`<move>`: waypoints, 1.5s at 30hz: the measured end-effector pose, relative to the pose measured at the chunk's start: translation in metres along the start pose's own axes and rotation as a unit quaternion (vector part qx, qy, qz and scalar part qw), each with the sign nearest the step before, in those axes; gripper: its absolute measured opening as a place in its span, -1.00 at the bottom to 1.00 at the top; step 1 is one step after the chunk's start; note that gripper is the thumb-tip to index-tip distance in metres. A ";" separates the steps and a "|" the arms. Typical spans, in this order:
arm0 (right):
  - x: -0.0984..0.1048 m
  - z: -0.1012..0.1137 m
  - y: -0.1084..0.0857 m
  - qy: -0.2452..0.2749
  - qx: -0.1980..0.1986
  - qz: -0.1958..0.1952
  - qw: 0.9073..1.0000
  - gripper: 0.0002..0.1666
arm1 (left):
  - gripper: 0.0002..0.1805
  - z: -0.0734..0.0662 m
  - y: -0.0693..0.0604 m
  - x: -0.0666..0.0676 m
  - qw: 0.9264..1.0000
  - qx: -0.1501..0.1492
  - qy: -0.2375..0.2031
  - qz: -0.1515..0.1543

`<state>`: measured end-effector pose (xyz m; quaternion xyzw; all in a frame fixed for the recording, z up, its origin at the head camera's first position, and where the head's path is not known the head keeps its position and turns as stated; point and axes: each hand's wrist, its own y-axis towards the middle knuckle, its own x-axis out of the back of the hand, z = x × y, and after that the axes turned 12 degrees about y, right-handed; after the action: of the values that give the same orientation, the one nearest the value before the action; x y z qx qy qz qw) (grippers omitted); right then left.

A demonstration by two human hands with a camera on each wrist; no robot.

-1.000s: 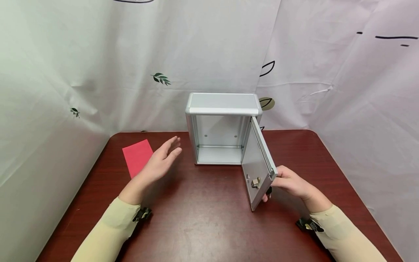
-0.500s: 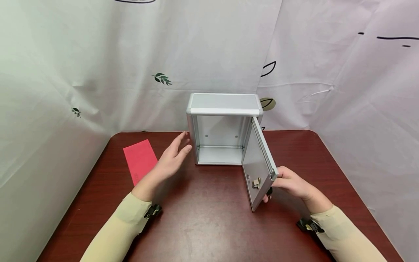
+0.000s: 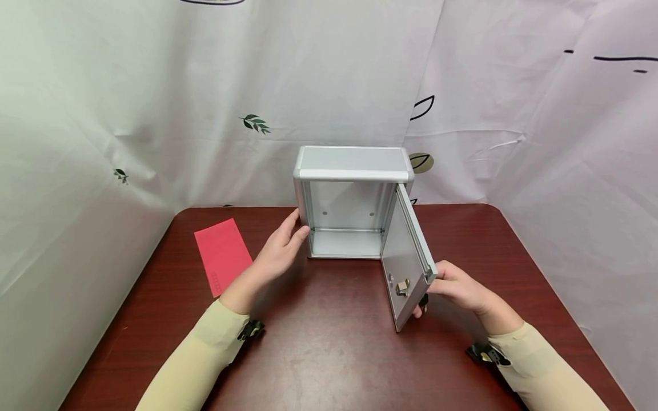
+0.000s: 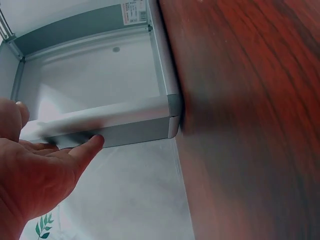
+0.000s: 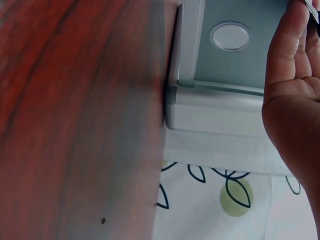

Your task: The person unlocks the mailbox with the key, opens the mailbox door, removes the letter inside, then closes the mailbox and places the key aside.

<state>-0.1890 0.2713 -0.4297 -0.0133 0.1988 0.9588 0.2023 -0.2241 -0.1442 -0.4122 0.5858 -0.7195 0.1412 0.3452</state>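
Note:
A silver metal box (image 3: 354, 162) stands at the back of the table with its front door (image 3: 406, 251) swung out to the right. My left hand (image 3: 280, 248) is at the box's left side, fingers extended along the outer wall and thumb near the front edge. In the left wrist view, fingertips (image 4: 95, 145) meet that wall. Partly hidden behind the door's free edge, my right hand (image 3: 457, 288) holds a key with a black head (image 3: 424, 300) at the door's outer face. The lock's latch (image 3: 402, 287) shows on the inner face. A red envelope (image 3: 222, 254) lies left of my left hand.
The dark reddish wooden table (image 3: 329, 359) carries the box and envelope. White patterned cloth (image 3: 339, 68) hangs behind and at both sides. A round pale disc (image 5: 230, 36) sits on the door's outer face in the right wrist view. A printed label (image 4: 134, 12) is inside the box.
My left hand has moved right from above the envelope to the box's left side, uncovering more of the envelope. My right hand and the door have stayed in place.

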 end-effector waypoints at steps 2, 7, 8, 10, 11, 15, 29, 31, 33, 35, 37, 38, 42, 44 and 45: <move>0.000 0.000 -0.001 -0.002 -0.001 0.000 1.000 -0.62 | -0.21 0.000 0.000 -0.001 1.000 0.000 0.006 -0.005; -0.001 -0.002 0.000 -0.003 0.002 0.006 1.000 -0.62 | -0.25 0.001 0.000 -0.004 0.999 0.002 0.024 -0.024; -0.001 -0.003 0.000 -0.002 0.003 0.008 1.000 -0.61 | -0.26 0.001 0.000 -0.005 0.999 0.003 0.030 -0.027; -0.001 -0.005 0.001 -0.001 0.005 0.013 1.000 -0.60 | -0.27 0.000 0.000 -0.006 0.999 0.006 0.038 -0.030; -0.001 -0.006 0.001 0.000 0.005 0.015 1.000 -0.60 | -0.28 0.000 -0.001 -0.006 0.999 0.007 0.042 -0.032; -0.001 -0.009 0.002 0.002 0.002 0.019 1.000 -0.60 | -0.33 -0.002 -0.002 -0.007 0.998 0.010 0.050 -0.047; -0.018 -0.007 0.013 -0.009 -0.053 -0.022 0.998 -0.59 | -0.39 -0.001 0.000 -0.010 0.995 0.017 0.069 -0.068; -0.023 -0.007 0.017 -0.013 -0.073 -0.043 0.996 -0.60 | -0.39 -0.002 0.000 -0.010 0.995 0.016 0.070 -0.068; -0.027 -0.009 0.021 -0.020 -0.084 -0.057 0.995 -0.62 | -0.39 -0.002 0.000 -0.010 0.995 0.016 0.071 -0.068; -0.031 -0.012 0.026 -0.026 -0.090 -0.066 0.993 -0.65 | -0.39 -0.002 0.000 -0.009 0.995 0.016 0.073 -0.068; -0.034 -0.015 0.032 -0.034 -0.089 -0.071 0.993 -0.67 | -0.39 -0.002 0.000 -0.009 0.995 0.017 0.074 -0.069; -0.035 -0.016 0.035 -0.037 -0.088 -0.072 0.993 -0.68 | -0.39 -0.001 0.000 -0.009 0.995 0.016 0.076 -0.070; -0.041 -0.020 0.047 -0.049 -0.087 -0.088 0.991 -0.69 | -0.39 -0.001 0.001 -0.010 0.994 0.015 0.078 -0.072; -0.043 -0.023 0.052 -0.057 -0.088 -0.100 0.989 -0.69 | -0.39 0.000 0.001 -0.011 0.994 0.013 0.080 -0.074; -0.045 -0.025 0.055 -0.060 -0.090 -0.105 0.989 -0.70 | -0.40 0.000 0.001 -0.011 0.994 0.014 0.080 -0.075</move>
<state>-0.1708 0.1988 -0.4272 0.0056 0.0965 0.9453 0.3115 -0.2245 -0.1355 -0.4187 0.6300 -0.6415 0.1708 0.4030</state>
